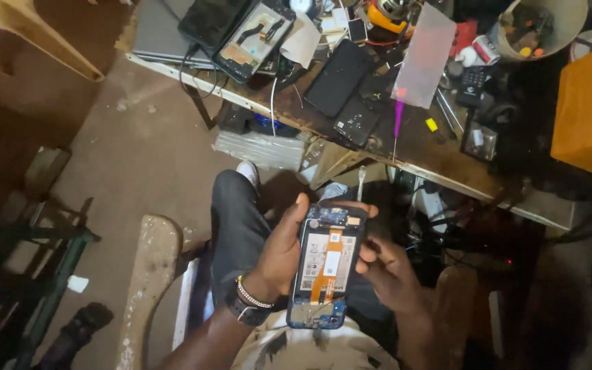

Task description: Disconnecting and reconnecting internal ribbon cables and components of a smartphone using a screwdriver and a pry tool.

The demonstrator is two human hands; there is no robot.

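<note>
My left hand point(279, 250) grips an opened smartphone point(327, 267) by its left edge, above my lap. The phone's back cover is off, showing a white battery, an orange flex cable and blue circuit boards at top and bottom. My right hand point(386, 268) rests against the phone's right edge with its fingers curled, and a thin white tool point(361, 179) sticks up above it. Whether that hand holds the tool is unclear. A beaded bracelet and a watch sit on my left wrist.
A cluttered workbench point(419, 147) stands ahead with another opened phone point(255, 38), dark phone panels point(340, 77), a frosted plastic sheet point(423, 56), a pink-handled tool point(398, 116) and a bowl of parts point(539, 27). An orange box point(587, 106) is at right, a wooden bench point(149, 274) at left.
</note>
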